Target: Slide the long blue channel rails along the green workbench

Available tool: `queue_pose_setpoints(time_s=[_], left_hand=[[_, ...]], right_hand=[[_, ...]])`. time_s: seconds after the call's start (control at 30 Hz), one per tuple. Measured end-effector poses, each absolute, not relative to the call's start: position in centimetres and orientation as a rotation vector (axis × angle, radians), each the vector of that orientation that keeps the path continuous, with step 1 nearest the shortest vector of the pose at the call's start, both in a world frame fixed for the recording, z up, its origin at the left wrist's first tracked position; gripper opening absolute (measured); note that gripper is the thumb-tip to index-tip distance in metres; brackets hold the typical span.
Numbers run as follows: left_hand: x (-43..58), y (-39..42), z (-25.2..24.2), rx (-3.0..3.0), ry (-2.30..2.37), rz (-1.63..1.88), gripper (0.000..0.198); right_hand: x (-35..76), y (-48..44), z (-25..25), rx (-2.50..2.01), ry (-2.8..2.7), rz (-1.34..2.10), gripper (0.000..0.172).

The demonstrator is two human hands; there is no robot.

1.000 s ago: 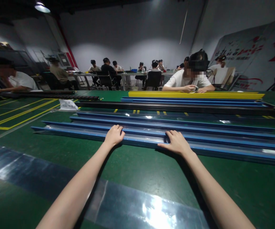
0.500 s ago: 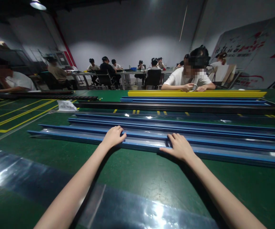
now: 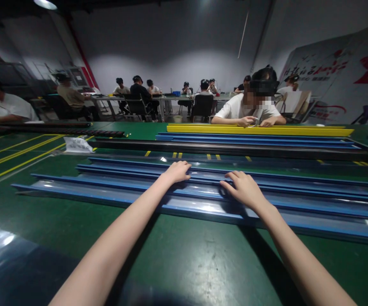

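Observation:
Long blue channel strips (image 3: 107, 203) with upright edges lie side by side across the green table, the nearest one shifted furthest left. My left hand (image 3: 175, 172) is over a rear blue channel strip (image 3: 132, 175), its fingers curved with the thumb apart. To its right, my right hand (image 3: 243, 188) hovers over the same rear strips, thumb and fingers apart around nothing I can see gripped. Whether the fingertips touch the strip edges, I cannot tell. Both forearms cross above the nearest strip.
Beyond lie a black strip (image 3: 235, 148), further blue strips (image 3: 254, 138) and a yellow strip (image 3: 260, 129), with a co-worker (image 3: 235, 108) behind them. A crumpled white paper (image 3: 78, 145) sits left. Clear film (image 3: 18, 259) covers the near left table.
Both hands have moved away from the nearest blue strip to the ones behind it. That nearest strip now lies closer to me and apart from the others. The view has shifted slightly.

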State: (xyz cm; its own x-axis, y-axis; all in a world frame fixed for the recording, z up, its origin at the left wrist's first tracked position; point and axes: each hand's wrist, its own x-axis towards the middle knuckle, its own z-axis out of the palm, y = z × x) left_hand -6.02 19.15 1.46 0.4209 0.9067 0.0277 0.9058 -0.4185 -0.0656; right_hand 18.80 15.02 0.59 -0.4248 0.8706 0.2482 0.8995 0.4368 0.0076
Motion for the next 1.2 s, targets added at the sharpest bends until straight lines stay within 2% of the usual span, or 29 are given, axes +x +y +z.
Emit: queue_pose_setpoints(time_s=[0.17, 0.4, 0.6, 0.8, 1.0, 1.2], left_hand=[[-5.1, 20.9, 2.0, -2.684, -1.659, 0.166, 0.051], [-4.9, 22.8, 1.8, -2.758, -1.656, 0.239, 0.066], [-4.0, 23.4, 0.0, -2.714, -1.802, 0.300, 0.074], [-4.4, 23.4, -1.1, -2.669, -1.743, 0.171, 0.072], [-5.4, 22.6, 0.8, -2.570, -1.643, 0.129, 0.074], [-5.9, 21.2, 4.0, -2.504, -1.567, -0.015, 0.078]], right_hand=[[19.9, 20.2, -1.6, -1.500, -2.451, 0.009, 0.036], [19.4, 23.9, -2.7, -1.626, -2.497, 0.178, 0.053], [17.6, 24.6, -3.1, -1.906, -2.488, 0.093, 0.064], [18.2, 24.4, -4.1, -1.655, -2.448, -0.053, 0.063], [18.1, 23.4, -3.1, -1.481, -2.373, -0.193, 0.062], [18.6, 22.8, 0.3, -1.378, -2.387, -0.330, 0.065]])
